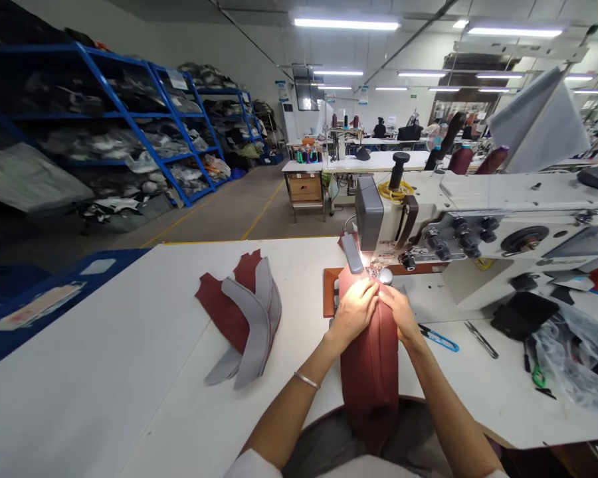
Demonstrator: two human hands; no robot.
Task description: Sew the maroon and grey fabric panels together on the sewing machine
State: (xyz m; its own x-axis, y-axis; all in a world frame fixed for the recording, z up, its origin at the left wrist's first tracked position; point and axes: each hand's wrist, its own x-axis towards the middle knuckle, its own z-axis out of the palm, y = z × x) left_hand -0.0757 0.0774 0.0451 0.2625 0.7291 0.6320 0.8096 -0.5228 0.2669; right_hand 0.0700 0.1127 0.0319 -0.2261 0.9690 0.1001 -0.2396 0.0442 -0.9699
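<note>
A long dark-red fabric piece [371, 358] runs from under the sewing machine's [386, 226] lit needle area, over the table edge and down to my lap. A raised seam runs along its length. My left hand [355, 307] lies on the fabric's left side, its fingers bent together close to the presser foot [373, 271]. On the other side of the seam, my right hand [397, 309] grips the fabric's right edge, fingertips near the left ones. To the left on the table rests a loose stack of red and grey cut pieces [259, 318].
Right of my hand lie blue-handled thread snips [438, 337] and metal snips [481, 338]. Farther right are a black pouch [523, 315] and a clear plastic bag [578, 352]. A blue bin [54, 299] stands beyond the table's left edge. Blue shelves [144, 119] line the wall.
</note>
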